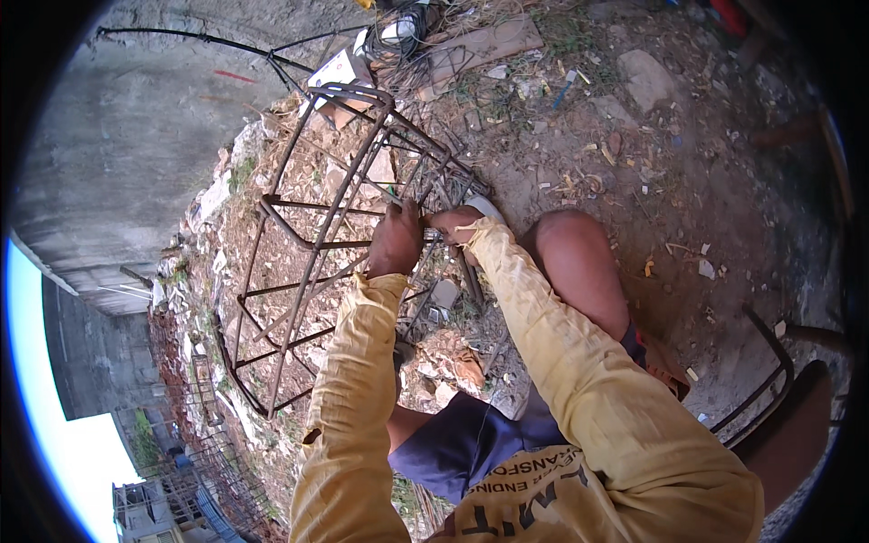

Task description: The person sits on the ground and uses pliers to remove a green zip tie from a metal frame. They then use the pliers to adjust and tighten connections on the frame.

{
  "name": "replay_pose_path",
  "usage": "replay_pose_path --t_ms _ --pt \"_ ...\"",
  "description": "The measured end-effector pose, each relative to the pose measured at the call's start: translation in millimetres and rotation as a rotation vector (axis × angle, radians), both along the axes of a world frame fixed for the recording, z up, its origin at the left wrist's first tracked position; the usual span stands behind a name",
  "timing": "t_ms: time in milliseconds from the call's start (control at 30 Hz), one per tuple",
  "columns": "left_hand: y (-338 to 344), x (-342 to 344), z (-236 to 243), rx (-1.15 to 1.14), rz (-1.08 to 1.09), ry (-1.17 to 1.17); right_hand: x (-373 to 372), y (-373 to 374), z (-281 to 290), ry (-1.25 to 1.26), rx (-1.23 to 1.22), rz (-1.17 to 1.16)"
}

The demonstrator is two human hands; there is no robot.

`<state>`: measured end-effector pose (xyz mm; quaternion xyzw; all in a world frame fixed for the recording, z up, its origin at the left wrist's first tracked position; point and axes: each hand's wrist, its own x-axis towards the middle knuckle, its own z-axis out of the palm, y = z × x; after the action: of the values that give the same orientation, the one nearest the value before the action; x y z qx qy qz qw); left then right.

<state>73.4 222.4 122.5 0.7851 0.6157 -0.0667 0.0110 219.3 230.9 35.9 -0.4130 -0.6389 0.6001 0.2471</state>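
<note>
Working both hands in close at one spot on the metal frame (pixel 342 242), I seem to be busy with a place where several bars meet. My left hand (pixel 396 242) is curled with its fingers drawn together, and my right hand (pixel 453 223) reaches in just beside it, fingers bent; I cannot tell what either one pinches. The next move, I judge, calls for a steady left hand and a small, careful motion from the right. The frame lies in front of me and to my left, on rough, littered ground (pixel 661 249), near the grey wall (pixel 181 118). It looks rusty brown, long and open, with bent cross-pieces.
</note>
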Motion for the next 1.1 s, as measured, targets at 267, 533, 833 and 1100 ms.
replay_pose_path --t_ms 267,533,833,1100 --pt "28.6 -11.6 10.2 -0.068 -0.160 0.047 -17.9 -19.6 -17.0 0.422 -0.621 -0.559" --pt "29.5 -11.2 16.1 -0.062 0.203 -0.213 -19.9 -29.0 -0.5 0.436 -0.570 -0.541" --pt "18.7 -12.0 21.3 -0.098 0.056 -0.298 -44.7 -13.8 -45.7 0.364 -0.314 -0.777" --pt "-19.7 -4.9 8.2 0.195 -0.119 -0.193 -65.4 11.5 -53.6 0.855 -0.592 -0.684"
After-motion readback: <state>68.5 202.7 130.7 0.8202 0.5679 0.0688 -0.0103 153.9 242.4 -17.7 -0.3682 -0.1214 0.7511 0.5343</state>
